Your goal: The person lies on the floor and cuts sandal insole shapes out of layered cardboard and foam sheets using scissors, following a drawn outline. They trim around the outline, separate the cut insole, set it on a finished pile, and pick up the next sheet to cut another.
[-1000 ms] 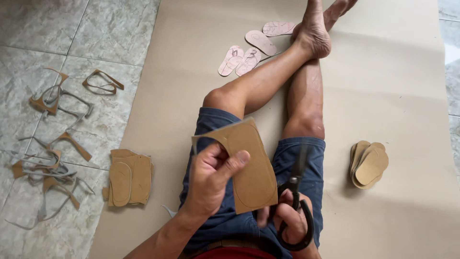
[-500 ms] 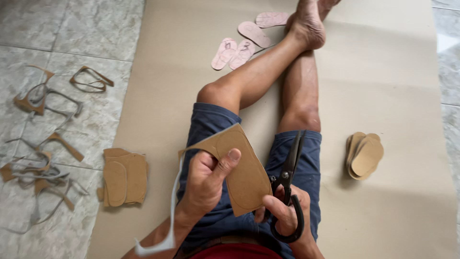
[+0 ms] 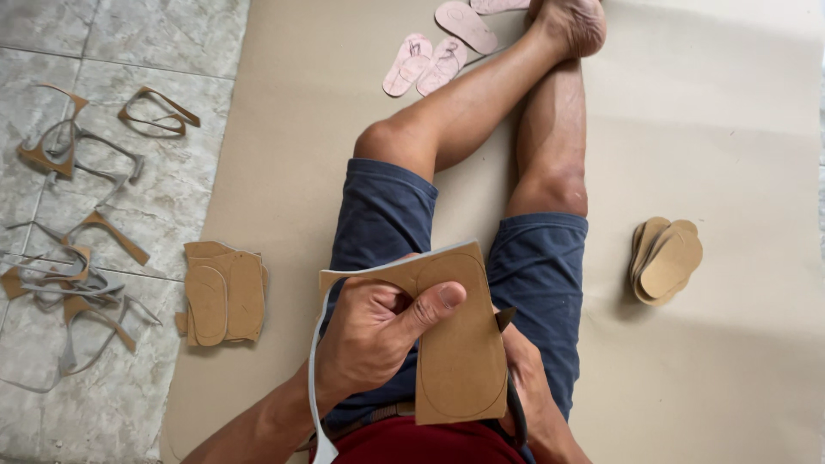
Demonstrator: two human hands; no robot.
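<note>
Both hands work at six o'clock over the lap: the left hand (image 3: 378, 339) pinches a tan board piece (image 3: 455, 344) marked with a sole outline, thumb across its face. Better cutting likely comes from turning the board, not the blades. Most of the right hand (image 3: 526, 391) and the scissors (image 3: 505, 322) hide behind it; its grip cannot be told.

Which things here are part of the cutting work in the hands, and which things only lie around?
In hand:
- left hand, gripping the brown board piece with a sole outline
- right hand, mostly hidden behind the board
- scissors, only partly visible

Lying about:
- stack of cut soles
- pink sole templates
- uncut board pieces
- offcut strips on the tiles
</note>
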